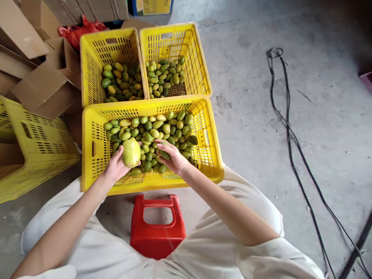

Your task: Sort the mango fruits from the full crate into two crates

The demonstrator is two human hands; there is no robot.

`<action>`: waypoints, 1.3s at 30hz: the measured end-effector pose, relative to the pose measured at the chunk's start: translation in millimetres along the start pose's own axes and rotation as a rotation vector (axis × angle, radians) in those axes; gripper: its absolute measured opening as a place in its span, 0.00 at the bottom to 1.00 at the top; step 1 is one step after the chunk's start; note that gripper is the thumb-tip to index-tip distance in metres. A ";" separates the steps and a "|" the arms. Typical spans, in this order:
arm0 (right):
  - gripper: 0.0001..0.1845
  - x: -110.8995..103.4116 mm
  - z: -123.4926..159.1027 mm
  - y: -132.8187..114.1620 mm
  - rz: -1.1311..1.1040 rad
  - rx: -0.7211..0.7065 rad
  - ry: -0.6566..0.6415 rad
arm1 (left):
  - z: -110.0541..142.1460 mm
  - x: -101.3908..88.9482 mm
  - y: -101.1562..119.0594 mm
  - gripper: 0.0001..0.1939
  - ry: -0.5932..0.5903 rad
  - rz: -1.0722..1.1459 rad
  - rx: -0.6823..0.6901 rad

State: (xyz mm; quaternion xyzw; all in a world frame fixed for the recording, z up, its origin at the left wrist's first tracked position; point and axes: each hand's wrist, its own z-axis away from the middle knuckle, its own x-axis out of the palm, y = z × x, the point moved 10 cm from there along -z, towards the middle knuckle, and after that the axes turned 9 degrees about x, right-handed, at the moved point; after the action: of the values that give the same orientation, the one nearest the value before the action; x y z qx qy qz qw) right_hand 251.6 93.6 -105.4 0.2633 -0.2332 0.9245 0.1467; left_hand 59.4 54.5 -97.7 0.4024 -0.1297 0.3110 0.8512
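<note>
A large yellow-green oval fruit (131, 153) rests in my left hand (115, 166), whose fingers curl around and under it. My right hand (172, 158) grips a darker green oval fruit (164, 155), partly hidden by the thumb and fingers. Both hands are over the front yellow crate (100, 186), close together. Below them, many smooth oval fruits (157, 124), green to yellow, cover much of the crate's bottom. Which exact kind of fruit they are, I cannot tell.
Two more yellow crates (205, 73) with similar fruits stand behind. A yellow crate (49, 131) and cardboard boxes (43, 87) are at left, near a red net bag (81, 31). A red plastic stool (158, 242) sits between my legs. Black cable (290, 147) lies on the concrete floor at right.
</note>
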 end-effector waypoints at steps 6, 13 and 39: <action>0.23 -6.7 -7.0 -2.7 -0.033 -0.026 -0.010 | -1.3 -1.4 1.8 0.23 -0.038 -0.051 0.000; 0.26 7.6 -2.6 -5.2 0.087 -0.021 -0.106 | -5.2 1.0 -0.7 0.24 -0.054 -0.144 -0.016; 0.17 -15.9 -7.9 -4.7 -0.187 0.022 0.087 | -3.2 -0.3 27.8 0.21 0.087 -0.045 0.142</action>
State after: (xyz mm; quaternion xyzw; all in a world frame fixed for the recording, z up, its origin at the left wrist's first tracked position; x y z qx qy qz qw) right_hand 263.1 99.3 -118.5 0.2451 -0.1906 0.9199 0.2394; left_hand 41.5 70.2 -83.1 0.4505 -0.0612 0.3175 0.8322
